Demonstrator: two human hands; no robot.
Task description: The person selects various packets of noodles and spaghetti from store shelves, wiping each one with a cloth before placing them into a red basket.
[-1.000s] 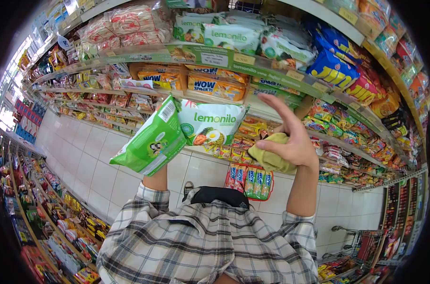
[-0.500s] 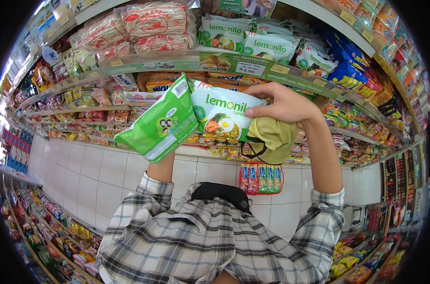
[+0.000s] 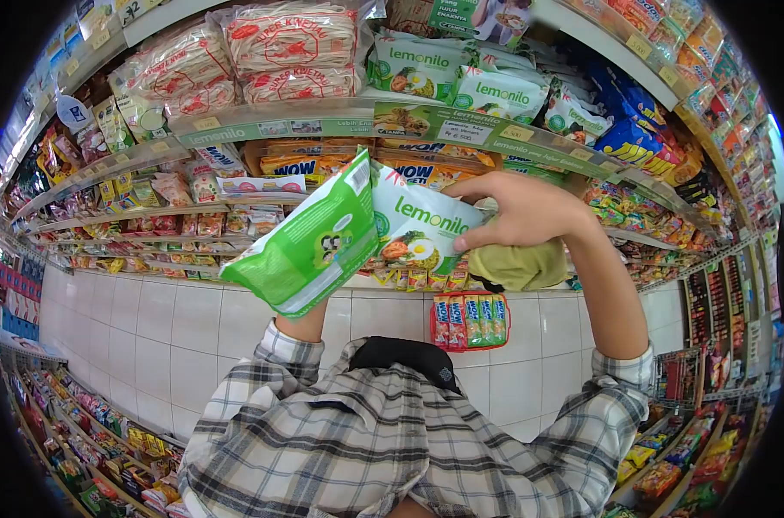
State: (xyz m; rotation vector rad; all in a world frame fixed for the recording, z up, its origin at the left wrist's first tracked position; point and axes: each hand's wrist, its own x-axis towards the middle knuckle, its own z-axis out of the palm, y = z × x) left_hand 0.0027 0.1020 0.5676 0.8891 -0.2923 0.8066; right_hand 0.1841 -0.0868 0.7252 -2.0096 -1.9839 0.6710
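Two Lemonilo noodle packets are up in front of the shelves. The left one, a green noodle packet (image 3: pixel 310 246), tilts with its barcoded side toward me. My left hand (image 3: pixel 304 323) is behind it; only the wrist shows and its fingers are hidden, but the packet rests up against it. Beside it, the white-fronted noodle packet (image 3: pixel 418 229) shows a picture of noodles and egg. My right hand (image 3: pixel 517 211) pinches its right edge between thumb and fingers. An olive cap (image 3: pixel 517 266) hangs just below that hand; what holds it is hidden.
More Lemonilo packets (image 3: pixel 500 93) sit on the upper shelf, beside bagged Super Kwetiau noodles (image 3: pixel 293 47) and blue packs (image 3: pixel 638 142). Orange Wow packs (image 3: pixel 310 166) fill the shelf below. A red basket (image 3: pixel 509 321) with Wow packs stands on the tiled floor (image 3: pixel 193 319).
Both packets have shifted slightly right and down, with the white one tilting more. My right hand and the cap have moved slightly right. Both packets are still held.
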